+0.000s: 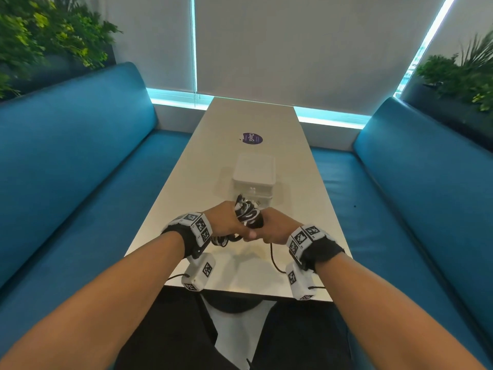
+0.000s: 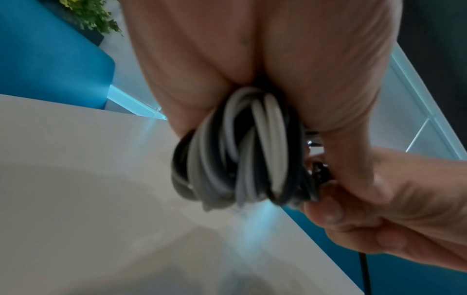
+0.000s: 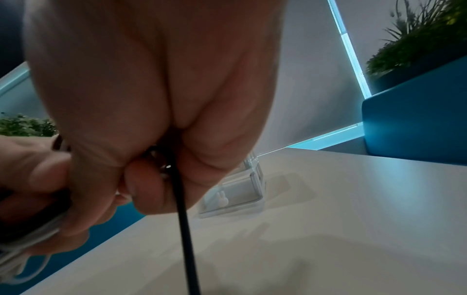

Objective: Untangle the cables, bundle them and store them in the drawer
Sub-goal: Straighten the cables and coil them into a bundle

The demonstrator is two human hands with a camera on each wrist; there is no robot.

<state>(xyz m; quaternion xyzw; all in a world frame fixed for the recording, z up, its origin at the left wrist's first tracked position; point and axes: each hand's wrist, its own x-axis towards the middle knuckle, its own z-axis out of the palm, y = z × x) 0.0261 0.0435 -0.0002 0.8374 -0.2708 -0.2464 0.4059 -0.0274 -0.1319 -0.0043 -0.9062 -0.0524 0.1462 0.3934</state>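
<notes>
At about 9 o'clock from the worktop's middle runs a blue bench (image 1: 80,145), with green plants (image 1: 45,36) behind its backrest at 10 o'clock. The pale worktop (image 1: 213,145) stretches away toward 12 o'clock.

Above its near end, the left hand (image 1: 226,222) is curled round a bundle of cables (image 1: 246,213), black and white strands coiled together. In the left wrist view the loops of the bundle (image 2: 242,155) hang out below the closed palm (image 2: 252,59), clear of the worktop surface. The right hand (image 1: 277,227) meets the left at the bundle, thumbs touching; its fingers are folded in and pinch a black cable (image 3: 184,209) that drops straight down from the fist (image 3: 151,89) in the right wrist view. From the head view that black cable (image 1: 273,259) loops below the right wrist toward 6 o'clock.

Just beyond the hands, at 12 o'clock, stands a small white drawer box (image 1: 254,170) on the worktop; its drawer front (image 3: 232,197) with a small knob appears pushed in. Farther on at 12 o'clock lies a purple round sticker (image 1: 252,138). At 3 o'clock is a second blue bench (image 1: 416,182), with more plants (image 1: 464,73) at 2 o'clock.
</notes>
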